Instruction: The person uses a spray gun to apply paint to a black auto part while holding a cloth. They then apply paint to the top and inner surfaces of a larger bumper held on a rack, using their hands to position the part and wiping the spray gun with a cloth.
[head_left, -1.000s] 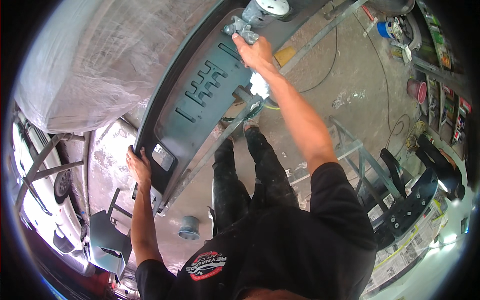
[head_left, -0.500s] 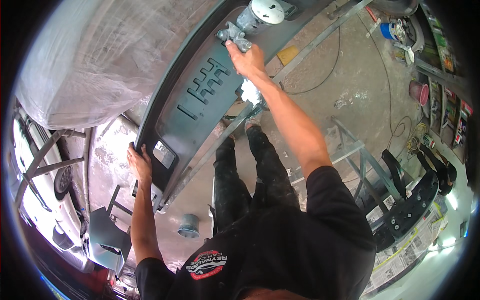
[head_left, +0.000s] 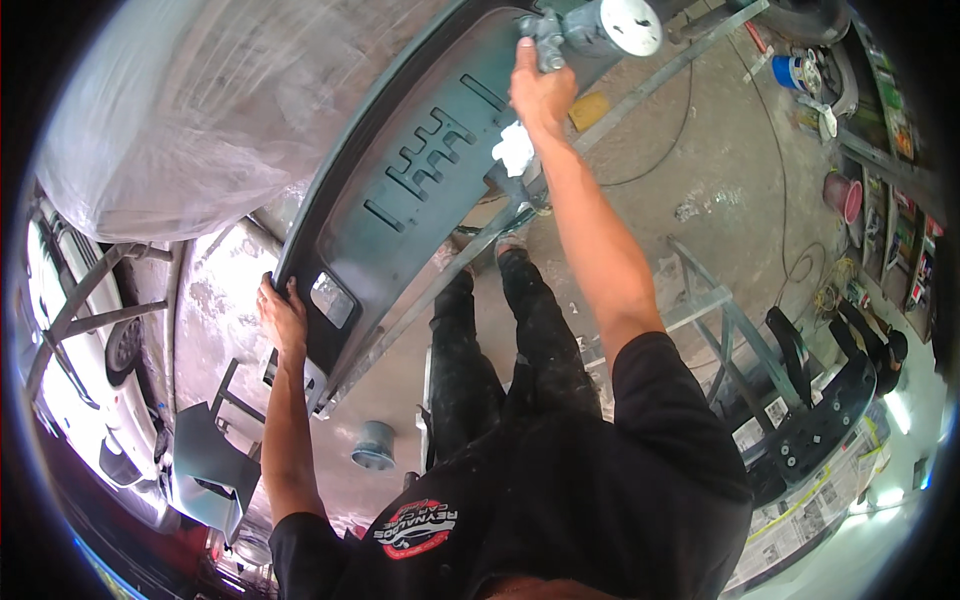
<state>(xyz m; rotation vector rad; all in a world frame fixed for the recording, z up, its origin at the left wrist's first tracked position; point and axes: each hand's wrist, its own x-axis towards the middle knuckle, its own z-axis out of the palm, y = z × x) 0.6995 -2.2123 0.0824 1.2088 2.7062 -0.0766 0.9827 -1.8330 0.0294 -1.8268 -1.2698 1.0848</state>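
Observation:
My right hand [head_left: 543, 95] is wrapped round a spray gun [head_left: 546, 40] with a paint-spattered metal cup [head_left: 607, 27]. The gun is over the far part of a long, curved grey-green car bumper [head_left: 385, 265], which has raised slots and a square opening near its close end. Beside my right wrist is a white wad [head_left: 514, 148]; how it joins the gun is hidden. My left hand [head_left: 283, 312] grips the bumper's dark near-left end, thumb on the face side. Part of that grip is out of sight behind the edge.
A metal stand rail [head_left: 440, 285] runs under the bumper. Plastic sheeting [head_left: 170, 120] drapes a large shape at left. A metal can [head_left: 374, 445] stands on the floor by my legs. Cables [head_left: 785, 190] cross the floor at right, near another stand [head_left: 735, 320] and a dark bumper [head_left: 825, 425].
My right hand has carried the spray gun farther along the bumper, away and to the right, uncovering another slot. My left hand keeps its hold at the near end.

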